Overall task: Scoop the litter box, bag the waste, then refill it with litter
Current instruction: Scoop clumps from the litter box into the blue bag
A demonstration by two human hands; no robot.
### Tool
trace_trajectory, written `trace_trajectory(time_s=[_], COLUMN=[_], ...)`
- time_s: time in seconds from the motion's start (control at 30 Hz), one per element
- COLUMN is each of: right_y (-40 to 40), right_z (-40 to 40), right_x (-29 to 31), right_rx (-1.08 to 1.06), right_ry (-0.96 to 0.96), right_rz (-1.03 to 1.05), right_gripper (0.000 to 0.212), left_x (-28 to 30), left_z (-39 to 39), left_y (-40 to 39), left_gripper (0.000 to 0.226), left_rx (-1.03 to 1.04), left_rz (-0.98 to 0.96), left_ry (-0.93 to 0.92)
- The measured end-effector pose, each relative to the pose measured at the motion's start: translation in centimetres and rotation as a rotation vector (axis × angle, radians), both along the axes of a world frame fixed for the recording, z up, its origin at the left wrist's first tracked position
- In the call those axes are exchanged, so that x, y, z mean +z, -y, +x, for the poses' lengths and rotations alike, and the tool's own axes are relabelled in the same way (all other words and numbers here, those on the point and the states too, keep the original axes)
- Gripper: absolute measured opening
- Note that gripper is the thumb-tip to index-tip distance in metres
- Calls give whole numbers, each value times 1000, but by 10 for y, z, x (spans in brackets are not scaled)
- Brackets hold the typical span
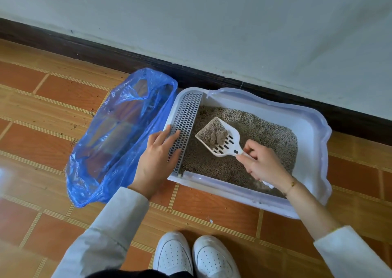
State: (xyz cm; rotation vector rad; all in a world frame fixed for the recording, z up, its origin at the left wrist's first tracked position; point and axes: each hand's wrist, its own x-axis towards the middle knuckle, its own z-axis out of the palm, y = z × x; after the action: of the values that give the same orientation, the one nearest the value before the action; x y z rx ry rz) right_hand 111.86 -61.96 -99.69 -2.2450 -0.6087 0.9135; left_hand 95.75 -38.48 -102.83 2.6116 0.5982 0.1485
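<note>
The left hand [156,150] is lying flat with straight fingers, its fingertips resting on the left edge of the box [314,129], the sleeved forearm reaching in from below. The right hand [262,161] is hovering over the box's near-right part, fingers curled around the scoop [220,137] handle, its bare wrist angling back over the near rim.

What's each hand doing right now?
Left hand: open, fingers resting on the grey grate.
Right hand: gripping the scoop, loaded with a clump.
</note>
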Motion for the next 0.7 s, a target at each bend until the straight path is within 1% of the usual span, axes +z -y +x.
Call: trace_trajectory(time_s=[0.07, 0.17, 0.23, 0.3, 0.53, 0.6, 0.63, 0.7], right_y=[5, 7, 7, 7, 9, 9, 9, 8], right_z=[-6, -11, -12, -12, -8, -7, -7, -7], right_x=[6, 13, 16, 19, 20, 21, 21, 23], right_rx=[-57, -111, -130, -129, -153, -174, -186, -192], right_ry=[-10, 43, 20, 68, 119, 184, 191, 133], right_rz=[64, 74, 103, 89, 64, 44, 44, 67], right_gripper=[20, 20, 20, 20, 22, 22, 22, 22], left_x=[-3, -6, -5, -6, -5, -5, -5, -5], left_z=[0, 1, 1, 1, 1, 1, 1, 1], left_y=[3, 7, 7, 7, 9, 9, 10, 9], left_gripper=[48, 46, 46, 46, 45, 45, 45, 45], left_rx=[14, 29, 30, 30, 47, 47, 45, 46], left_rz=[14, 30, 41, 49, 42, 42, 42, 46], left_ry=[14, 20, 21, 20, 14, 19, 20, 21])
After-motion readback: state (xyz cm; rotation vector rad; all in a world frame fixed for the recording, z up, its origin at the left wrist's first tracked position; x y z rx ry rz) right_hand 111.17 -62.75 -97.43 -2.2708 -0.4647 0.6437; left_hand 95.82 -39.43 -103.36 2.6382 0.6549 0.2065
